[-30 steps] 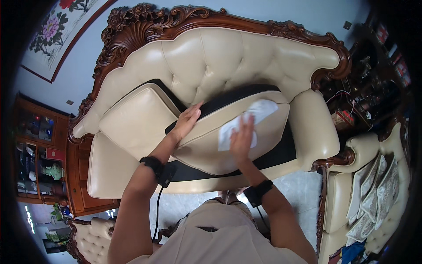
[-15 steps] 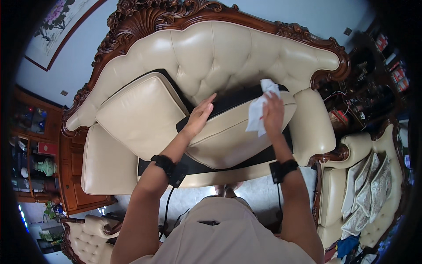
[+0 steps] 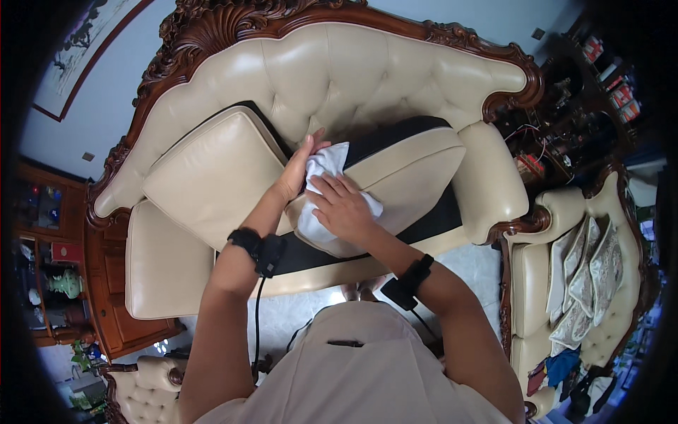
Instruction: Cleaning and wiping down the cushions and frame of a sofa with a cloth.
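A cream leather seat cushion (image 3: 413, 169) with a black underside is tipped up on the sofa's black seat base (image 3: 311, 261). My right hand (image 3: 344, 208) presses a white cloth (image 3: 326, 161) against the left end of this cushion, its fingers stretched over the cloth. At the cushion's upper left edge, my left hand (image 3: 300, 168) rests with fingers extended, close beside the cloth. A second cream cushion (image 3: 215, 173) leans against the tufted backrest (image 3: 367, 71) on the left.
The sofa has a carved wooden frame (image 3: 226, 28) and padded arms (image 3: 487, 184). To the right, another cream sofa (image 3: 530, 290) holds several patterned pillows (image 3: 583, 275). A wooden cabinet (image 3: 123, 297) stands at left, and dark shelves (image 3: 572, 106) stand at the far right.
My right hand has swept the cloth leftward along the cushion, from its right end to its left end. My left hand has shifted slightly left. The view has shifted a little.
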`<state>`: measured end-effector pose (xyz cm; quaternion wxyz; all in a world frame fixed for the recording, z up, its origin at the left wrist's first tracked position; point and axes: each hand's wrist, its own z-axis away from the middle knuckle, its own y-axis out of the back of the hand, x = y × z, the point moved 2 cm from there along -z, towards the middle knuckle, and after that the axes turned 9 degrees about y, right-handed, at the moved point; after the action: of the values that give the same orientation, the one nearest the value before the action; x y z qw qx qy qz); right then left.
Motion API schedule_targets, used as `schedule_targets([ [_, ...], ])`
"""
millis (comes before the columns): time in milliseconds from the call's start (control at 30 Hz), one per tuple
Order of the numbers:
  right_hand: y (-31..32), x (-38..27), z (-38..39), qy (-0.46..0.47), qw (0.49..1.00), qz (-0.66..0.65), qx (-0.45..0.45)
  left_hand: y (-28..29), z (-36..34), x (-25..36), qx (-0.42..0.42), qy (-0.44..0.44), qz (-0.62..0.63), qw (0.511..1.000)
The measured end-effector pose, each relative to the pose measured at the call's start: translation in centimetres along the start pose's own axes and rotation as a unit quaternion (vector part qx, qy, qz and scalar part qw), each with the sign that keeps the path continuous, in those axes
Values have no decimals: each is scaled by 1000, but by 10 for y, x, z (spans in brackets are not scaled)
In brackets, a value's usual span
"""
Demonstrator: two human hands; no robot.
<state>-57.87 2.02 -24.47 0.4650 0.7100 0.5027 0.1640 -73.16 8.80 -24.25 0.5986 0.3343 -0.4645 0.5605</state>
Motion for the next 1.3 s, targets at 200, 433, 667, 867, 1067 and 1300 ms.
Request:
schedule_targets([
  [200,24,37,13,38,999,10,31,-3,4,6,-48,-3,7,999],
  [433,54,82,45,-85,992,57,78,-1,-6,-2,-14,75,-118,990],
  [667,18,-1,26,6,999,-5,34,15,5,-18,-21,69,-52,996],
  [867,17,-48,11,183,981,-38,-52,7,9,3,-89,84,27,992],
  [1067,-26,-61,32,333,931,74,-132,13,10,-27,-81,49,-142,985],
  [1300,39,-56,56,276,956,53,-83,-18,51,-34,-45,-6,-178,983],
])
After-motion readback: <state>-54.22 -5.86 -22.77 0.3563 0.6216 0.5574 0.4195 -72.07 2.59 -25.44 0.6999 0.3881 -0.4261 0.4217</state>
